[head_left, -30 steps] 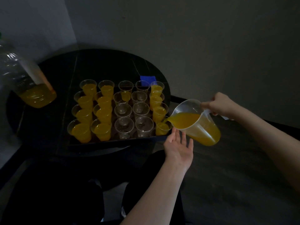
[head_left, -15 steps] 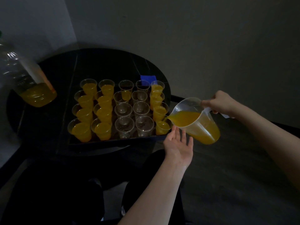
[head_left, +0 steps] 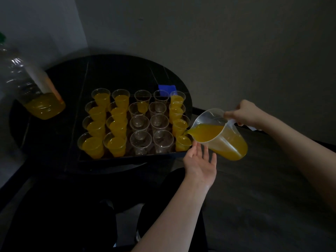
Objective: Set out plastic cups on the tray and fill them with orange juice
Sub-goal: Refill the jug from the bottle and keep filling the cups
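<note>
Jug (head_left: 221, 135) tipped steeper than before, right hand (head_left: 243, 113) clasping its handle. Spout over near-corner cup (head_left: 182, 145). Left hand (head_left: 201, 163) open-palmed beneath.

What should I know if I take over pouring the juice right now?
Right hand holds the tilted jug by its handle, spout over the near right cup.
Left hand is open and empty, palm up under the jug.
Cups stand in five columns on the tray. The two left columns and the right column hold juice.
The two middle columns look mostly empty; one far cup has some.
A juice bottle stands at left.
Left: fill the middle cups.
</note>
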